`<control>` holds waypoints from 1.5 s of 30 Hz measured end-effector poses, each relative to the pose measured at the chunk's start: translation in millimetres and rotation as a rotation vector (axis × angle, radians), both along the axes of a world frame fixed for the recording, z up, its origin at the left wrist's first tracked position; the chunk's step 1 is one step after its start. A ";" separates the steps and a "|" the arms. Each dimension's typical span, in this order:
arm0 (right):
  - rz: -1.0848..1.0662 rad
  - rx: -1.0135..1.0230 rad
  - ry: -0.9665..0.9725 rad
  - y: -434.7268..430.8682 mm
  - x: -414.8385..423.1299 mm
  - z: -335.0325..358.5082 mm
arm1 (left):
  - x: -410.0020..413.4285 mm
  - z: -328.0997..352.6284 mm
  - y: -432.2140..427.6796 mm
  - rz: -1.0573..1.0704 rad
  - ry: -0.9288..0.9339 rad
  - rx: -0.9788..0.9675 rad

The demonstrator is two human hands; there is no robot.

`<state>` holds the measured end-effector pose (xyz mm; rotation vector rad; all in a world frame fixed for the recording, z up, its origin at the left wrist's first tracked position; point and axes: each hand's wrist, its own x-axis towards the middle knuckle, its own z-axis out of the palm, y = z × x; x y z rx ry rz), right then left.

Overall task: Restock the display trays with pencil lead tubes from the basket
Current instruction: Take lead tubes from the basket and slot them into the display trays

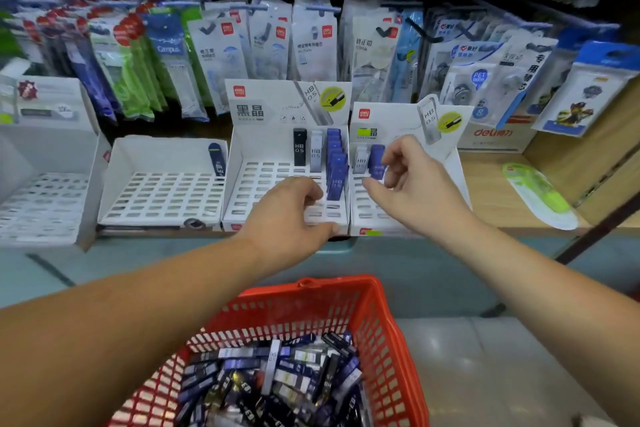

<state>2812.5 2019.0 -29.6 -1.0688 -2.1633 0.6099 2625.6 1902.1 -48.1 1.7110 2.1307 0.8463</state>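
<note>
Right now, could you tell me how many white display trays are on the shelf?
4: far-left tray, second tray with one dark tube, third tray under the left hand, fourth tray under the right hand, partly hidden.

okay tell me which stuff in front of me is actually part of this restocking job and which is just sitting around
Job: red basket of lead tubes; white display trays; blue tubes already slotted; left hand; right hand.

Lying about: hanging packets; green correction tape; deli box.
</note>
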 end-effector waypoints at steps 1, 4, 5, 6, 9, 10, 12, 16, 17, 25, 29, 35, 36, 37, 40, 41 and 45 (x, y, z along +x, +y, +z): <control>0.038 -0.029 0.002 -16.6 -1.7 -3.2 | -0.8 3.8 -12.9 -0.006 0.004 0.028; 0.176 -0.151 -0.088 -68.4 -7.6 -28.6 | -3.6 0.9 -53.7 -0.051 0.072 0.031; 0.222 -0.190 -0.142 -85.5 -9.1 -41.4 | -4.4 -5.7 -67.7 -0.052 0.073 -0.006; 0.266 -0.229 -0.205 -101.8 -10.2 -56.2 | -5.2 -15.8 -81.0 -0.037 0.056 -0.058; 0.395 -0.348 -0.442 -146.1 -8.8 -103.3 | -5.2 -59.9 -120.2 -0.009 0.022 -0.243; 0.436 -0.386 -0.505 -156.7 -8.1 -120.4 | -6.7 -78.5 -132.6 -0.022 0.022 -0.302; 0.484 -0.427 -0.599 -171.6 -7.3 -151.5 | -12.3 -114.2 -155.4 -0.031 0.000 -0.406; 0.500 -0.421 -0.781 -178.7 -16.3 -197.9 | -30.8 -169.2 -182.7 -0.056 -0.011 -0.581; 0.510 -0.415 -0.846 -180.6 -20.5 -206.5 | -34.8 -180.7 -186.0 -0.083 -0.011 -0.633; 0.642 -0.453 -1.156 -194.6 -47.9 -297.2 | -36.1 -265.3 -206.5 -0.387 0.191 -1.038; 0.632 -0.293 -1.209 -200.2 -39.8 -326.2 | -35.9 -277.1 -214.6 -0.373 0.179 -1.060; 0.489 -0.257 -1.080 -183.0 -36.9 -328.8 | -40.7 -286.5 -215.2 -0.369 0.214 -1.062; 0.455 -0.255 -1.043 -183.2 -37.2 -329.4 | -41.0 -288.7 -213.4 -0.365 0.225 -1.068; 0.426 -0.263 -1.012 -183.7 -38.2 -329.5 | -41.5 -291.2 -211.2 -0.361 0.244 -1.070; 0.464 -0.349 -1.057 -185.1 -39.2 -329.9 | -40.4 -302.7 -207.4 -0.368 0.353 -1.052; 0.505 -0.372 -1.112 -187.2 -38.1 -331.3 | -38.3 -307.1 -208.9 -0.368 0.399 -1.041; 0.541 -0.337 -1.241 -195.3 -35.0 -343.8 | -30.0 -318.2 -212.0 -0.326 0.452 -0.970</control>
